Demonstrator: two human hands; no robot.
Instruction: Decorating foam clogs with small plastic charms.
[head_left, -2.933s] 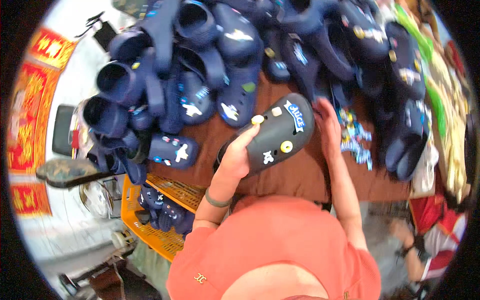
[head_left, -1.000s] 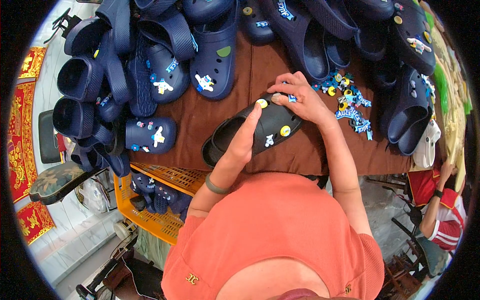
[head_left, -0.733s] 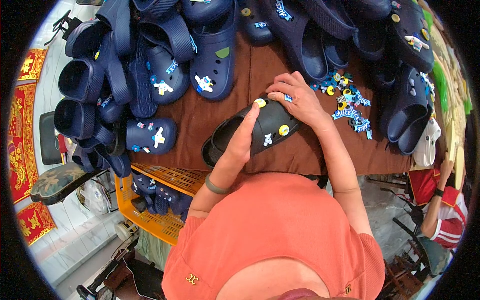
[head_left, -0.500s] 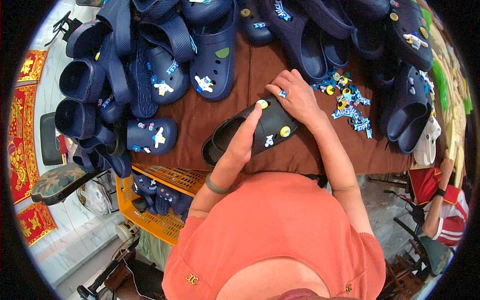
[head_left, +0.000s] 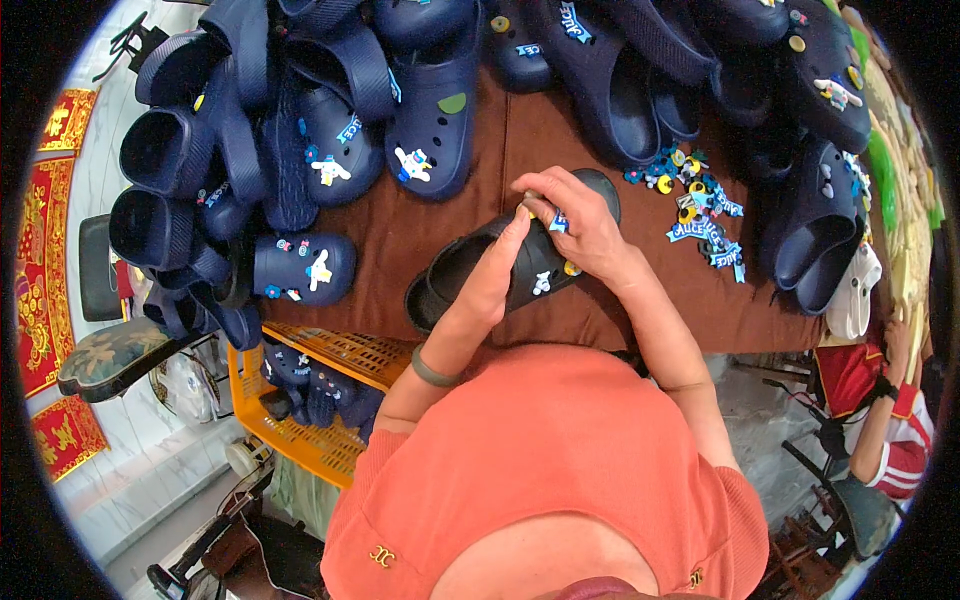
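Note:
A black clog [head_left: 450, 272] lies on the brown cloth in front of me, its toe pointing to the far right. My left hand [head_left: 492, 275] grips it at the foot opening, thumb up on the top edge and the other fingers hidden inside. Over the upper, my right hand [head_left: 582, 218] is closed, its fingertips meeting the left thumb. A small blue-and-white banner charm [head_left: 559, 222] shows in the right hand's curled fingers. On the clog are a white figure charm [head_left: 541, 284] and a yellow round charm [head_left: 572, 268], the latter partly covered by the right hand.
Loose charms [head_left: 705, 215] lie in a pile right of the clog. Navy clogs [head_left: 430, 120] crowd the table's left, back and right, with a white clog [head_left: 853, 290] at the right edge. An orange crate [head_left: 300, 440] holds more clogs below left. Another person's arm [head_left: 873, 435] shows at right.
My right hand has moved nearer me and left, from the clog's toe to the left thumb, with its fingers curling in. The banner charm moved with it. The clog and left hand stay nearly still.

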